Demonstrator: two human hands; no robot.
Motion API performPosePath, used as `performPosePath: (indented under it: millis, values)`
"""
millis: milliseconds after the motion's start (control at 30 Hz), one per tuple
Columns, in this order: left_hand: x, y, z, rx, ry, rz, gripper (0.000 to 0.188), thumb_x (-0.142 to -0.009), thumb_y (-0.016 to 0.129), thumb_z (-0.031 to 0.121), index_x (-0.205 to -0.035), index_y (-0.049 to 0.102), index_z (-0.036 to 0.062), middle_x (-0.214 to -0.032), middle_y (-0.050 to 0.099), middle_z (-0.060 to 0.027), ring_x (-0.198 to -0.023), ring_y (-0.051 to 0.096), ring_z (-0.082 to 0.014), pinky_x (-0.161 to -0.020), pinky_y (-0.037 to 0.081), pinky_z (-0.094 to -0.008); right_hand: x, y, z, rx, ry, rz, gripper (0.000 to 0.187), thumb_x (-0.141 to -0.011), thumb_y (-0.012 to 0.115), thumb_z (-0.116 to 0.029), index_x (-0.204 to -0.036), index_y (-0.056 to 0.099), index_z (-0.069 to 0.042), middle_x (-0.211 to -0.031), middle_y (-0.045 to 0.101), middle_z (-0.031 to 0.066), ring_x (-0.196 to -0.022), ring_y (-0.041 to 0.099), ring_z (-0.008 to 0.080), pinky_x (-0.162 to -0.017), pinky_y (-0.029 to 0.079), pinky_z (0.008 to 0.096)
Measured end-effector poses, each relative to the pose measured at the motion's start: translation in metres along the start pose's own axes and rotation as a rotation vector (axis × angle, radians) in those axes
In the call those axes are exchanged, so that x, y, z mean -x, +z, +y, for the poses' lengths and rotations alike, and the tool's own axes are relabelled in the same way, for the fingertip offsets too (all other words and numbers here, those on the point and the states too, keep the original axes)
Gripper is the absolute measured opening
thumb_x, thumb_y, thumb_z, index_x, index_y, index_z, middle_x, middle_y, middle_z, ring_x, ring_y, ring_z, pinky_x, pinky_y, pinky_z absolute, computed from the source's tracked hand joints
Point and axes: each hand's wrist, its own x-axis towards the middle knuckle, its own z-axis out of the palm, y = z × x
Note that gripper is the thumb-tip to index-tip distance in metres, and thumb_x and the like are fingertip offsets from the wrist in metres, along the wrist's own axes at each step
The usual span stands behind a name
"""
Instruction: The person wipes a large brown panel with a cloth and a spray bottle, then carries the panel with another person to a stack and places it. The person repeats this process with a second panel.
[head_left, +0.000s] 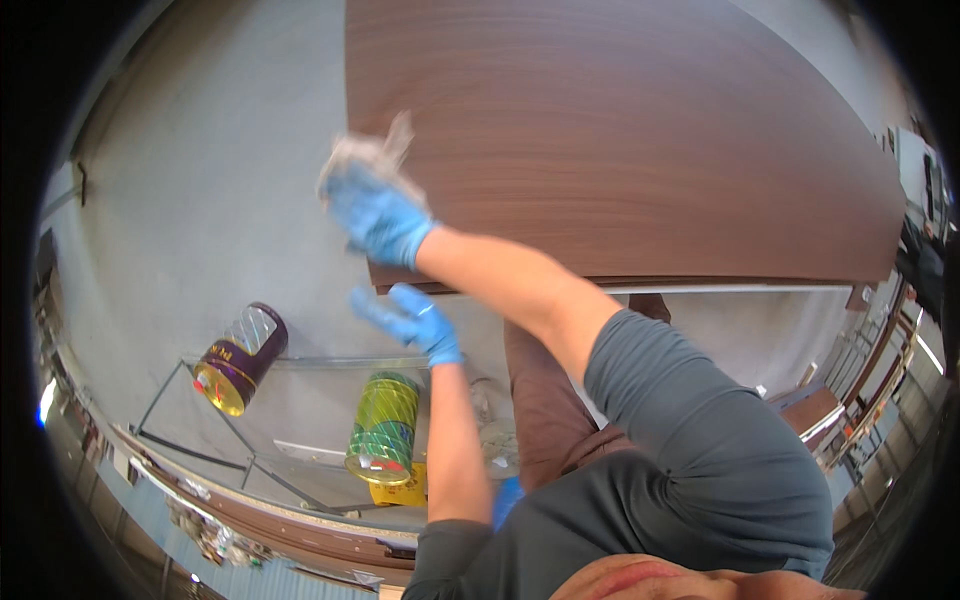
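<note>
A wide brown wood-grain panel (620, 140) lies in front of me, with further board edges showing beneath its near side. At the panel's left edge my right hand (382, 217), in a blue glove, is closed on a crumpled off-white rag (368, 155). Motion smears both the hand and the rag. Lower down, just off the panel's near left corner, my left hand (418, 322) hangs in a blue glove. Its fingers are stretched out and apart, with nothing in them.
Left of my legs stand a dark purple can (245, 350) and a green patterned can (386, 420) near a thin metal frame (330, 362). Part of a yellow container (402, 490) shows beside the green can. Racks with boards (850, 400) stand at the far right.
</note>
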Motion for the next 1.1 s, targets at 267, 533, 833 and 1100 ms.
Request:
performPosePath:
  millis: [267,533,833,1100]
  values:
    - [0.036,-0.058,-0.066,-0.446,-0.09,-0.029,0.064,-0.103,0.053,0.036,-0.148,0.038,-0.0064,-0.155,0.033,-0.0313,-0.143,0.033,-0.0443,-0.119,0.028,-0.0542,0.06,0.013,0.012,-0.206,-0.153,0.079,0.05,-0.082,0.06,-0.023,-0.127,0.063,-0.002,-0.145,0.055,0.0154,-0.144,0.042,0.0316,-0.125,0.022,0.0515]
    - [0.08,0.032,-0.008,-0.443,-0.185,-0.154,0.073,-0.103,0.05,0.042,-0.15,0.031,-0.0107,-0.155,0.032,-0.0332,-0.142,0.036,-0.0438,-0.118,0.032,-0.0495,0.195,-0.107,0.227,-0.042,0.442,0.049,0.045,-0.08,0.069,-0.029,-0.123,0.066,-0.014,-0.132,0.059,0.0101,-0.136,0.045,0.0307,-0.12,0.025,0.0569]
    - [0.1,0.101,0.015,-0.435,-0.381,0.072,0.078,-0.105,0.036,0.044,-0.151,0.019,-0.0163,-0.152,0.034,-0.0395,-0.135,0.046,-0.0479,-0.113,0.043,-0.0478,0.63,-0.293,0.414,0.573,1.279,0.148,0.057,-0.096,0.05,-0.026,-0.148,0.045,-0.004,-0.156,0.039,0.0207,-0.145,0.035,0.039,-0.122,0.026,0.0451]
    - [0.093,0.103,-0.002,-0.624,-0.177,0.153,0.05,-0.102,0.04,0.034,-0.119,0.052,-0.0116,-0.111,0.065,-0.0382,-0.095,0.065,-0.0516,-0.081,0.053,-0.0568,0.758,-0.283,0.404,0.678,1.524,0.269,0.057,-0.098,0.053,-0.035,-0.146,0.049,-0.005,-0.156,0.039,0.025,-0.146,0.034,0.0418,-0.121,0.027,0.0499]
